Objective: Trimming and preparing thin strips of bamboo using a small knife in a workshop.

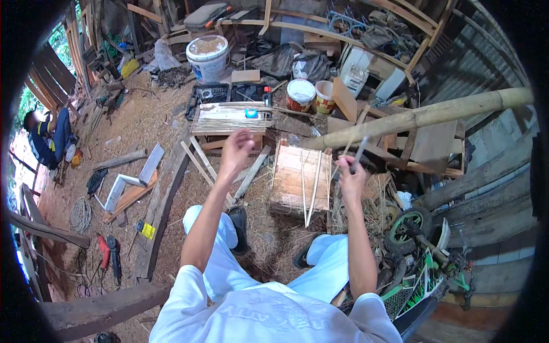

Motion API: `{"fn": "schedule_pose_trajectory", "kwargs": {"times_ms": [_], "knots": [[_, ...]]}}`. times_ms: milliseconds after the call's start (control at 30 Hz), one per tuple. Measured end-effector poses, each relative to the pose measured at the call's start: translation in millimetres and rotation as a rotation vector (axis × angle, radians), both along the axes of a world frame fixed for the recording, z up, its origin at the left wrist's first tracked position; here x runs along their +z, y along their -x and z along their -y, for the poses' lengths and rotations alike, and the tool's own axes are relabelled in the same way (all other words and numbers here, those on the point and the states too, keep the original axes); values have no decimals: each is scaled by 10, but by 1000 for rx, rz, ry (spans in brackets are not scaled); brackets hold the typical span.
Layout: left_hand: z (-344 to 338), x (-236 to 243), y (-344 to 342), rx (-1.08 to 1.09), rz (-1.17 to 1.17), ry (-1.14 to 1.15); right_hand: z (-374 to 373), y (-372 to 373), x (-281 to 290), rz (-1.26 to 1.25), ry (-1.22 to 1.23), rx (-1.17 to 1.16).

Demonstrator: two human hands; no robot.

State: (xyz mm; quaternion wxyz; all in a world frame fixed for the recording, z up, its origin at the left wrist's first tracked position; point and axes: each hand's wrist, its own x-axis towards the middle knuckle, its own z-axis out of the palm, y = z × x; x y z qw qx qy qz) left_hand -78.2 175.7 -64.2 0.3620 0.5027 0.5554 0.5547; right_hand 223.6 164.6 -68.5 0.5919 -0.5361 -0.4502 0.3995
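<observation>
My left hand (237, 151) is raised in front of the low bench, its fingers loosely curled and apart, holding nothing that I can see. My right hand (350, 176) is closed round a knife (361, 150) whose grey blade points up and away. A thin pale strip (355, 128) rises beside the blade; whether my fingers grip it too, I cannot tell. Between my hands stands a wooden block-like stool (289, 178), with two narrow bamboo strips (311, 194) lying across it in a V. Behind my left hand, many thin strips (229, 124) lie side by side on a low bench, near a blue tape measure (251, 114).
A thick bamboo pole (423, 118) slants across the right. Buckets (207, 60) and an open black tool case (210, 94) stand beyond the bench. A timber beam (163, 220) lies at left, near a red power tool (103, 251). Another person (48, 137) sits far left.
</observation>
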Motion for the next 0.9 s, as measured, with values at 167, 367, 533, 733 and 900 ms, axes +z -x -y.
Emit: {"fn": "schedule_pose_trajectory", "kwargs": {"times_ms": [167, 367, 533, 733, 900], "knots": [[163, -373, -414, -509, -383, 171, 82, 434, -147, 117, 0, 174], [253, -608, -690, -505, -226, 144, -1, 769, -287, 224, -42, 341], [200, -518, -609, -347, -106, 152, -68, 576, -709, 287, -9, 202], [146, -941, -542, -217, -77, 44, 640, 537, -1246, 479, 501, 384], [114, -1255, -707, -155, -129, -85, 948, 587, -1542, 845, 555, 371]]}}
